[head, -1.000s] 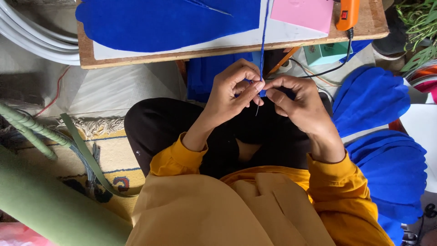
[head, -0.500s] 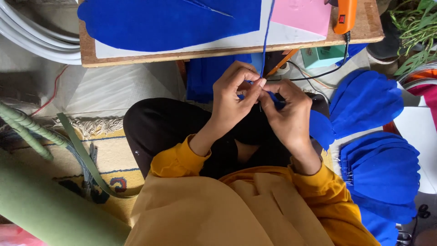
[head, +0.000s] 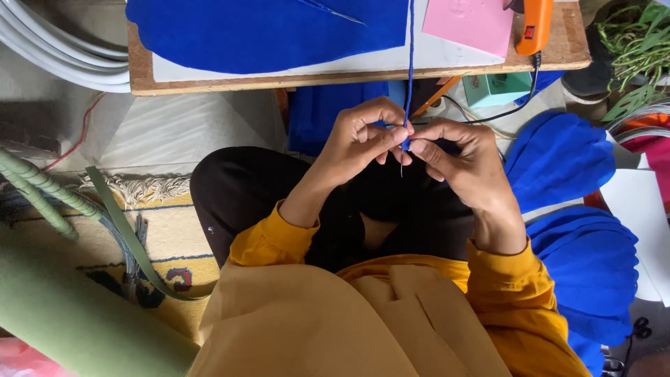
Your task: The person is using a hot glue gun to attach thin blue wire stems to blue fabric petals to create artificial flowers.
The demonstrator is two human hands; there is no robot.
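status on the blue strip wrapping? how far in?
Done: blue petal shapes lie stacked beside the person. In hand: left hand and right hand pinch a blue strip round a thin wire. Left: the wire's tip is bare; a large blue sheet lies uncut.

The scene is lit evenly by soft, diffuse light, and no single source can be made out. Only a faint shadow is cast under the far wooden board (head: 349,80). The black trousers (head: 279,195) are rendered very dark, with little detail. The blue cloth (head: 265,31) is shown strongly saturated, without glare. Both hands, left hand (head: 359,143) and right hand (head: 464,164), are seen sharply, with no motion blur. The near yellow garment (head: 314,321) is slightly soft, and mild bending is noticed at the left edge.
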